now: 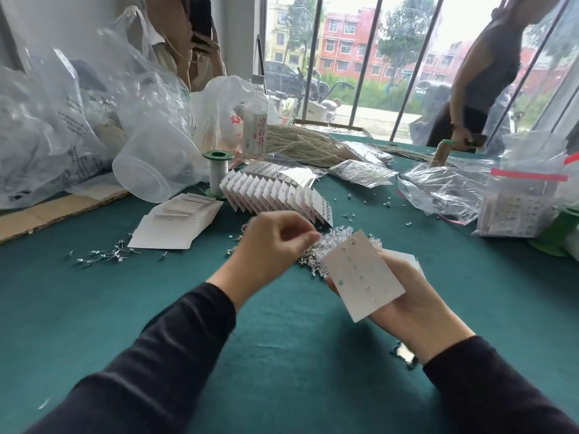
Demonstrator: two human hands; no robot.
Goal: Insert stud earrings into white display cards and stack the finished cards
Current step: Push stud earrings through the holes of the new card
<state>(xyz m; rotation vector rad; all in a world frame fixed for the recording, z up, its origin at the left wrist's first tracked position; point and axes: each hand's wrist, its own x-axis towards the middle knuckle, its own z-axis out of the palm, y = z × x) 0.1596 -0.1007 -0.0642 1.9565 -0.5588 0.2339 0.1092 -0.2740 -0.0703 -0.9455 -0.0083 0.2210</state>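
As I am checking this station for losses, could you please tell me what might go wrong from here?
The display card is tilted in the air in the grip of the right hand, so a stud pushed in might bend it or miss a hole. The left hand makes a pinch right beside the loose stud pile; anything dropped there would probably be lost among the others. The fanned finished cards close behind might get knocked.

A partly studded white card (pixel 363 274) tilts beside loose earrings (pixel 313 256); finished cards (pixel 275 195) fan behind.
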